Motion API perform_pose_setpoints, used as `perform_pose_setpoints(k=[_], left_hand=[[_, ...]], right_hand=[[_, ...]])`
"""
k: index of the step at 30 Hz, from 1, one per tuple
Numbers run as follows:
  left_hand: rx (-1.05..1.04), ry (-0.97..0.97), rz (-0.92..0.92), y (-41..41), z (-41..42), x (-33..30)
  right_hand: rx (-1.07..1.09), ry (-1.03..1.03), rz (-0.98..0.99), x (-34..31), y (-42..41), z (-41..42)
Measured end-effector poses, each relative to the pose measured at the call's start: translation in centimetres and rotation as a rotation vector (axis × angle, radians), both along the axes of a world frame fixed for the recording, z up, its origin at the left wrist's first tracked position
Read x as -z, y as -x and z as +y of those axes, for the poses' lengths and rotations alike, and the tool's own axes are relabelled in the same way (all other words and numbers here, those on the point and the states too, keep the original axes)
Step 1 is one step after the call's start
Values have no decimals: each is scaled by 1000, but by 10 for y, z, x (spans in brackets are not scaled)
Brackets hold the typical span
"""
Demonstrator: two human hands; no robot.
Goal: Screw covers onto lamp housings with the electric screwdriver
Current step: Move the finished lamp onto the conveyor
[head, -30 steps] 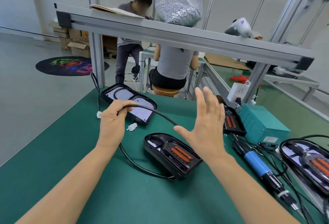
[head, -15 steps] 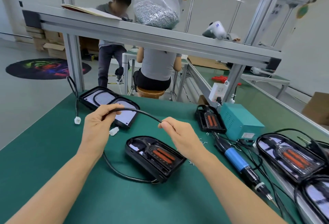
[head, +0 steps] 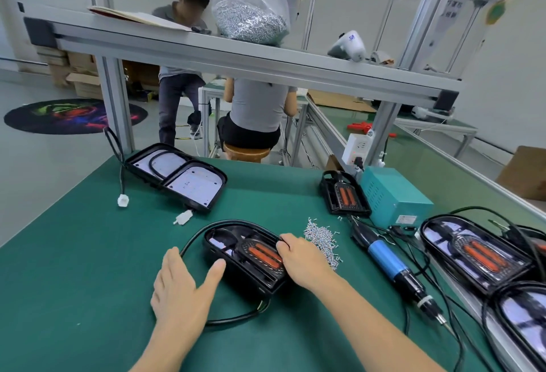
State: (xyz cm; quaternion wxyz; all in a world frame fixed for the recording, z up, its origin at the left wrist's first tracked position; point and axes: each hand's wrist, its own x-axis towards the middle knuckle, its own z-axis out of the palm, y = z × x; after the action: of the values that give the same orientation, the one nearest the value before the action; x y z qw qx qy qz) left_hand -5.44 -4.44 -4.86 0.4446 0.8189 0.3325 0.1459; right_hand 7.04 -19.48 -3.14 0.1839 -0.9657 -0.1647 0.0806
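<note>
Black D-shaped plastic lamp housing [head: 233, 256] lies open side up on the green bench mat [head: 74, 268], near centre, between both hands; inside it sits a ribbed black cover with two orange strips [head: 261, 255]. Judged rigid moulded shell, light to moderate weight, smooth glossy walls so likely a bit slippery on the mat; best held by the outer rim or side wall, not by the insert. Stiff black rubber cable [head: 204, 232] arcs round the far edge of the housing and loops out again at the near end; looks springy, may tug the housing when moved. Left hand [head: 180, 286] flat on the mat just left of the housing, fingers straight and together, thumb splayed out with its tip against the housing side wall, holding nothing. Right hand [head: 301, 259] palm down at the housing's right rim, fingers curled, tips pinching or pressing the cable where it meets the cover's far edge; exact grip not clear. Loose heap of small silver screws [head: 322, 238] just right of that hand, tiny and easy to scatter. Blue-and-black electric screwdriver [head: 393, 268] lies untouched further right, tip toward the near edge, beside a teal metal power box [head: 393, 197]. More housings at far right and far left.
</note>
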Motion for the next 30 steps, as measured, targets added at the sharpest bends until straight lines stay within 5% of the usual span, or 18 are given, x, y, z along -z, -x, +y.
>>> perform_pose_setpoints(k=[8, 16, 22, 30], left_hand=[[-28, 276, -193, -10, -15, 9], [42, 594, -614, -30, -16, -31], [311, 659, -665, -76, -58, -82], [711, 614, -662, -132, -177, -126]], right_hand=[[34, -253, 140, 2, 18, 8], [36, -977, 418, -11, 38, -2], [146, -1256, 245, -42, 31, -53], [444, -1358, -228, -83, 10, -165]])
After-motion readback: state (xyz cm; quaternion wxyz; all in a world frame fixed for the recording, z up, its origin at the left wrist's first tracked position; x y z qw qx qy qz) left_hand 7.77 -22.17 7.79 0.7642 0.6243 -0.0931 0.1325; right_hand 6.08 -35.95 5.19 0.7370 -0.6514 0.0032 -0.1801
